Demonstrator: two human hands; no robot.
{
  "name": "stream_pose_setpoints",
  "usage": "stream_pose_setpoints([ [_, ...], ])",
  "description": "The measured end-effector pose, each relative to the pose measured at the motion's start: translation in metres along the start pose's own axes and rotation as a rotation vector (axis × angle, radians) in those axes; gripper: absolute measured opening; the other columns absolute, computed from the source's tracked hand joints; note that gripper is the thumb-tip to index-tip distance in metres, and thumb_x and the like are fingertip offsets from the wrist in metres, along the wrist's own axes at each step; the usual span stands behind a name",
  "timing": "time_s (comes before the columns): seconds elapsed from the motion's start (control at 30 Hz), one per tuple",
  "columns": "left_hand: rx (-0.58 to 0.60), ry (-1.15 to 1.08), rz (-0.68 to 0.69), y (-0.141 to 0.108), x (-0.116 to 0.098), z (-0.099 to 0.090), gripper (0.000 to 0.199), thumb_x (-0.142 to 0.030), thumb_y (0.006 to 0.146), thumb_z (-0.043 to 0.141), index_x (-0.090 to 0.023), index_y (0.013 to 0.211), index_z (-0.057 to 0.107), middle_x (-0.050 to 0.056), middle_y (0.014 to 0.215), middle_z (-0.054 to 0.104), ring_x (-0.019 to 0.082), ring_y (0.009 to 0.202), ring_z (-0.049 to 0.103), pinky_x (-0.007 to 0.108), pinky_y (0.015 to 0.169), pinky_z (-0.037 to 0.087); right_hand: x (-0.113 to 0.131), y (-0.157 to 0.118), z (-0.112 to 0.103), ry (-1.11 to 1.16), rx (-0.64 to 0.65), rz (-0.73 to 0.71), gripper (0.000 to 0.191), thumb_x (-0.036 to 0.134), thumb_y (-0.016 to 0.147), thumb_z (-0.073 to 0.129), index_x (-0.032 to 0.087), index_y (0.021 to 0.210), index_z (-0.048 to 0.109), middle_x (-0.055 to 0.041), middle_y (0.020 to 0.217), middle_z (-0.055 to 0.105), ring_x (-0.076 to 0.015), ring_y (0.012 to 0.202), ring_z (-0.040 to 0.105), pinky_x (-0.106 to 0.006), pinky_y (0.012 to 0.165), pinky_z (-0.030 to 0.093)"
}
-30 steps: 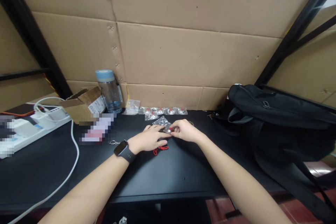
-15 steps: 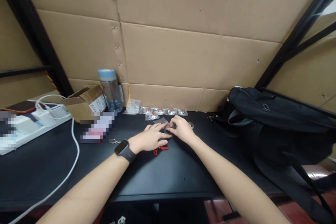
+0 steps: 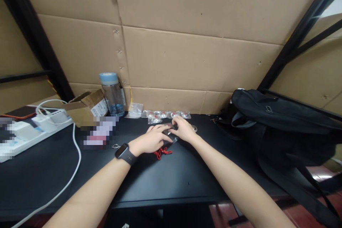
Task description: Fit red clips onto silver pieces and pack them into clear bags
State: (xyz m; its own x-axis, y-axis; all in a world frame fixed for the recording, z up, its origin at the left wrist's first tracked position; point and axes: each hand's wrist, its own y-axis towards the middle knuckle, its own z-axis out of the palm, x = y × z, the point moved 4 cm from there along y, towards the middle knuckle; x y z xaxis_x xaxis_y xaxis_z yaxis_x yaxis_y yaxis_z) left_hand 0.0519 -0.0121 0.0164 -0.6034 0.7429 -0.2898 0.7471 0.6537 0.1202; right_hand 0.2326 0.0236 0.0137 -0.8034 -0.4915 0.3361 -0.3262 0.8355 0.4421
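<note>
A small clear plastic bag lies on the black table between my hands, with something shiny inside that I cannot make out. My left hand, with a black watch on its wrist, rests over the bag's left side, fingers stretched out and apart. From the right, my right hand pinches at the bag's upper part, its fingertips closed. A knotted red cord lies just below my left hand. Behind my hands are several clear packets holding round silvery items with red marks. A ring-shaped item is partly hidden by my right hand.
At the back left stand a blue-lidded bottle and an open cardboard box. A white power strip with a cable is farther left. A black backpack fills the right side. Cardboard walls off the back.
My left hand has shifted slightly left and its fingers have drawn closer together. More of the bag and the red cord now shows. My right hand stays at the bag, and the view has tilted slightly.
</note>
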Motion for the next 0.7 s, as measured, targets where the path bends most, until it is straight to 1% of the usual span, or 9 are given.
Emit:
stream_pose_setpoints([
  [0.1, -0.088, -0.069, 0.048, 0.001, 0.006, -0.01, 0.062, -0.001, 0.078, 0.044, -0.038, 0.119, 0.071, -0.003, 0.15, 0.051, 0.024, 0.141, 0.044, 0.046, 0.118, 0.031, -0.01, -0.005, -0.011, 0.226, 0.085, -0.065, 0.019, 0.035, 0.09, 0.064, 0.018, 0.098, 0.06, -0.0021, 0.094, 0.062, -0.0138, 0.075, 0.055, -0.025, 0.071, 0.043],
  [0.17, -0.177, -0.142, 0.081, 0.002, 0.012, -0.014, 0.065, 0.002, 0.073, 0.043, -0.032, 0.121, 0.069, 0.0, 0.138, 0.062, 0.02, 0.129, 0.055, 0.037, 0.114, 0.038, -0.018, -0.009, -0.018, 0.299, 0.126, -0.078, 0.012, 0.025, 0.095, 0.054, 0.018, 0.1, 0.062, -0.0024, 0.091, 0.063, -0.0131, 0.074, 0.057, -0.024, 0.07, 0.044],
  [0.27, -0.307, -0.194, 0.06, 0.006, 0.021, -0.013, 0.052, -0.002, 0.074, 0.053, -0.026, 0.118, 0.067, 0.003, 0.122, 0.07, 0.02, 0.114, 0.063, 0.032, 0.105, 0.045, -0.024, -0.014, -0.022, 0.276, 0.18, -0.129, 0.016, 0.011, 0.085, 0.06, 0.017, 0.098, 0.066, -0.0022, 0.094, 0.063, -0.0115, 0.072, 0.058, -0.023, 0.07, 0.045],
  [0.33, -0.363, -0.163, -0.008, 0.01, 0.026, -0.01, 0.035, -0.011, 0.076, 0.064, -0.024, 0.109, 0.069, 0.003, 0.113, 0.073, 0.022, 0.109, 0.064, 0.033, 0.1, 0.047, -0.023, -0.015, -0.019, 0.241, 0.19, -0.147, 0.024, 0.01, 0.076, 0.07, 0.018, 0.099, 0.067, -0.0023, 0.098, 0.063, -0.0112, 0.072, 0.058, -0.023, 0.071, 0.046],
  [0.4, -0.383, -0.12, -0.069, 0.012, 0.03, -0.007, 0.017, -0.022, 0.08, 0.07, -0.024, 0.097, 0.071, 0.003, 0.103, 0.074, 0.023, 0.103, 0.066, 0.034, 0.096, 0.047, -0.02, -0.014, -0.016, 0.211, 0.167, -0.131, 0.025, 0.016, 0.075, 0.076, 0.019, 0.099, 0.069, -0.0027, 0.1, 0.064, -0.0121, 0.075, 0.059, -0.024, 0.074, 0.047],
  [0.47, -0.385, -0.112, -0.106, 0.013, 0.033, -0.006, 0.008, -0.03, 0.084, 0.068, -0.024, 0.089, 0.073, 0.002, 0.097, 0.075, 0.022, 0.098, 0.067, 0.034, 0.094, 0.047, -0.016, -0.013, -0.015, 0.194, 0.136, -0.115, 0.012, 0.021, 0.082, 0.073, 0.02, 0.093, 0.071, -0.003, 0.098, 0.066, -0.0129, 0.077, 0.06, -0.026, 0.078, 0.047],
  [0.5, -0.384, -0.125, -0.125, 0.012, 0.034, -0.007, 0.01, -0.032, 0.086, 0.067, -0.025, 0.086, 0.074, 0.002, 0.095, 0.076, 0.022, 0.095, 0.068, 0.033, 0.092, 0.047, -0.015, -0.012, -0.015, 0.202, 0.126, -0.112, 0.005, 0.022, 0.085, 0.07, 0.02, 0.09, 0.071, -0.0033, 0.096, 0.066, -0.0132, 0.078, 0.06, -0.027, 0.079, 0.047],
  [0.6, -0.378, -0.229, -0.218, 0.009, 0.039, -0.009, 0.016, -0.036, 0.087, 0.065, -0.024, 0.085, 0.075, 0.001, 0.091, 0.077, 0.021, 0.088, 0.07, 0.032, 0.087, 0.049, -0.016, -0.01, -0.016, 0.307, 0.114, -0.058, 0.008, 0.023, 0.087, 0.066, 0.018, 0.083, 0.072, -0.0036, 0.089, 0.07, -0.0143, 0.078, 0.062, -0.027, 0.078, 0.047],
  [0.7, -0.374, -0.379, -0.28, 0.009, 0.043, -0.008, 0.018, -0.037, 0.085, 0.064, -0.022, 0.083, 0.074, 0.002, 0.091, 0.078, 0.021, 0.089, 0.071, 0.03, 0.084, 0.05, -0.024, -0.009, -0.012, 0.485, 0.121, 0.115, 0.011, 0.028, 0.082, 0.068, 0.017, 0.081, 0.07, -0.0036, 0.08, 0.071, -0.0153, 0.072, 0.064, -0.027, 0.072, 0.048],
])
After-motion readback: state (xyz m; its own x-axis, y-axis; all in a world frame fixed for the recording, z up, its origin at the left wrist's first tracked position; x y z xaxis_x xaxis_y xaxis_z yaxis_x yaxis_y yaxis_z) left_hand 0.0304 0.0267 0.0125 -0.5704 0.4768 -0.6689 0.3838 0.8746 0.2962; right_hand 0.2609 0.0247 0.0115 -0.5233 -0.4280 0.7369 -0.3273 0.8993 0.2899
